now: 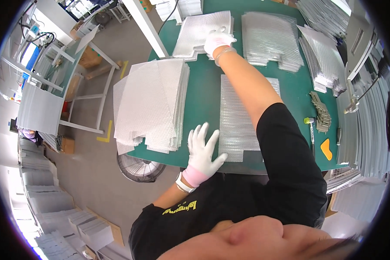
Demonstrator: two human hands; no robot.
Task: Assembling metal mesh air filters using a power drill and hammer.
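My right hand (219, 42), in a white glove with a pink cuff, reaches to the far side of the green table. It rests over the lower right part of a stack of thin, pale textured sheets (199, 32); its visible fingers are apart, though the undersides are hidden. Gloved the same way, my left hand (203, 149) is open with fingers spread, palm down by the near table edge. Beside it lies a translucent textured sheet (237, 117) with a notched near edge, partly covered by my right arm. Neither hand visibly holds anything.
Sheet stacks stand at left (154, 104), far right (271, 39) and the right edge (323, 54). Grey-green flat pieces (320, 112), a hammer (310, 130) and a yellow scraper-like piece (326, 149) lie at right. A white post (145, 26) rises beside the green table (203, 93); below is a floor fan (139, 168).
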